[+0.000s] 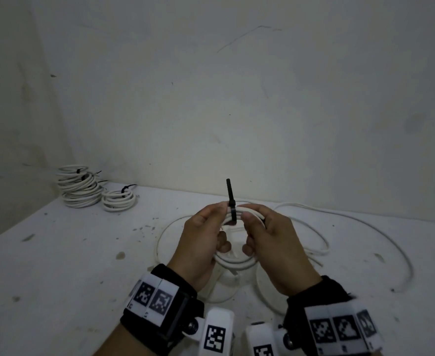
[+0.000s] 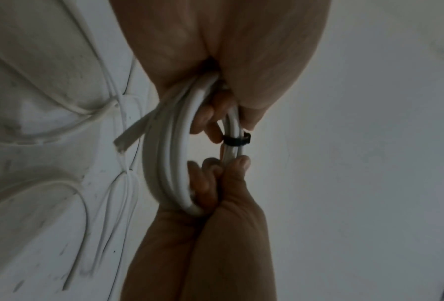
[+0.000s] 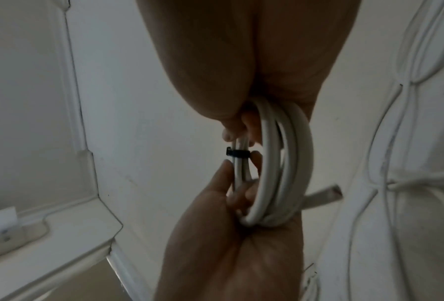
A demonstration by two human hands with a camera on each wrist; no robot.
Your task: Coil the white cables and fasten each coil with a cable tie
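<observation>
While both hands hold it above the bench (image 1: 57,253), the coil (image 1: 234,263) has a black cable tie (image 1: 233,213) wrapped round its top.
Left hand (image 1: 201,242) and right hand (image 1: 270,242) each clamped on the coil, thumb and fingers pinching the strands either side of the tie; tie tail sticks straight up. Left wrist view: tie band (image 2: 237,140) snug round the bundled strands, a cut cable end (image 2: 128,138) poking out of the coil. Right wrist view shows the same band (image 3: 237,154) between both sets of fingertips. Coil is held mid-bench, near the front edge. Loose white cable (image 1: 339,227) lies in wide loops on the bench under and to the right of the hands. Stack of tied coils (image 1: 79,187) sits in the far left corner against the wall, one smaller tied coil (image 1: 118,199) just beside it.
</observation>
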